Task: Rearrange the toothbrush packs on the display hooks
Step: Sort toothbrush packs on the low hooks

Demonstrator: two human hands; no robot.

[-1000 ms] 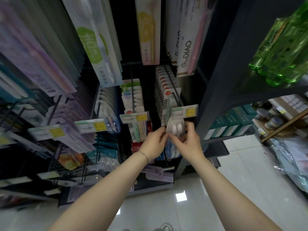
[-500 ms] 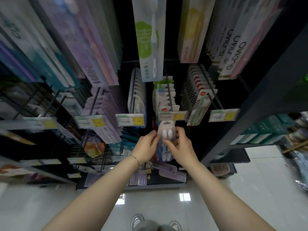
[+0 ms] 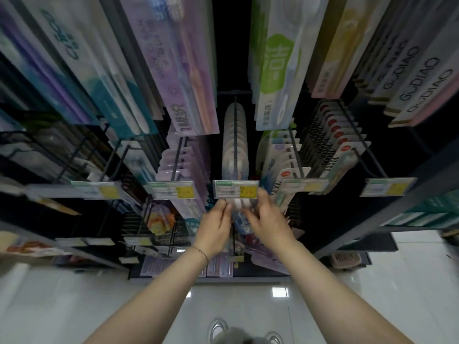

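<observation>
The white pack (image 3: 239, 204), pinched at its edges by left hand (image 3: 216, 225) and right hand (image 3: 269, 220), has shifted leftward to under the centre-frame price tag (image 3: 236, 192); hanging it there seems next.

A pale whitish toothbrush pack (image 3: 239, 204) sits in the grip, beneath a white price tag (image 3: 236, 189) patched yellow and green. Lilac packs (image 3: 185, 78) hang above-left of the grip, a lime-green-and-white pack (image 3: 277, 78) above-right, and red-dotted white packs (image 3: 345, 145) farther right.

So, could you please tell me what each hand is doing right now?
Left hand: pinching the toothbrush pack by its left edge.
Right hand: pinching the same pack's right side.
</observation>
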